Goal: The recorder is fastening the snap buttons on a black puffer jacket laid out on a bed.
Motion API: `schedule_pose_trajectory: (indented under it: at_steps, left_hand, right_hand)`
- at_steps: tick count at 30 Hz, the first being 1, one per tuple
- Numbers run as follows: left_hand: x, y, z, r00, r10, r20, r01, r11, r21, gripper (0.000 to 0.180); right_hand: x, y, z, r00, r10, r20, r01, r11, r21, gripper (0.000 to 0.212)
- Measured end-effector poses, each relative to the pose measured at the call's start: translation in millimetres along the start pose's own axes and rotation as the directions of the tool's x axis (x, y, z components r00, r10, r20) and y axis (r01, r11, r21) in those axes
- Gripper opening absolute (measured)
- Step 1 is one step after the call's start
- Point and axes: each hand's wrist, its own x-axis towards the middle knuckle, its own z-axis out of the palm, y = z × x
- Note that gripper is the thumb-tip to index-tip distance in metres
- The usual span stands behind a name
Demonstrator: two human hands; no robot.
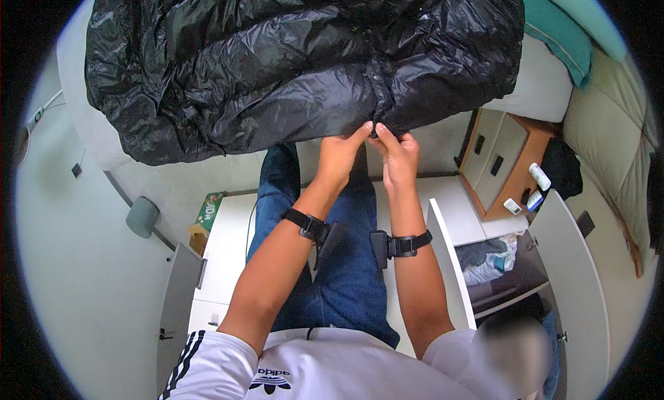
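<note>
Black jacket: we see the glossy quilted jacket (277, 88) spread over the white bed (77, 99), its hem toward the bed's near edge; how much of it is lifted, we cannot tell.
Left hand: our left hand (335, 158) is clamped on the hem, thumb and fingers together, just beside the lower end of the front fastening strip (374, 82).
Right hand: our right hand (401, 158) pinches the same spot from the other side – thumb pressed close, the two thumb tips nearly meeting.
Wrists: we wear black straps with dark blocks on both (the blocks face each other over our jeans (353, 255)).
Bed's right side: teal bedding (561, 37) lies toward the far right corner.
Wooden cabinet: near the bed's near right corner we find a brown cabinet (494, 161) with pale fronts and dark handles; a white bottle (539, 176) and other small containers are by its edge.
Lower right: a white door (570, 282) stands ajar beside a compartment with crumpled clothes (487, 258).
Left: we have a grey cylinder (142, 217) and, nearer us, a green box (209, 212) – just beyond the far left corner of a white cabinet (225, 261).
</note>
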Motion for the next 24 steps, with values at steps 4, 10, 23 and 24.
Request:
schedule_pose_trajectory:
  at_steps: [4,10,23,24]
  left_hand:
    - [-4,9,6,1.0,-0.022,0.013,0.02,0.991,0.133,0.036]
    - [4,19,10,0.985,-0.175,0.0,0.174,0.98,0.1,0.036]
    - [26,-22,26,0.935,-0.341,-0.099,0.335,0.94,-0.073,0.036]
    - [27,-22,28,0.923,-0.373,-0.098,0.358,0.923,-0.145,0.034]
  right_hand:
    - [3,3,-8,0.999,0.039,0.017,-0.04,0.998,0.05,0.015]
    - [5,-1,-17,0.987,0.123,0.099,-0.13,0.989,0.069,0.015]
    - [21,6,-28,0.983,0.179,0.034,-0.174,0.979,-0.11,0.016]
    - [25,8,-28,0.981,0.189,0.043,-0.183,0.976,-0.12,0.017]
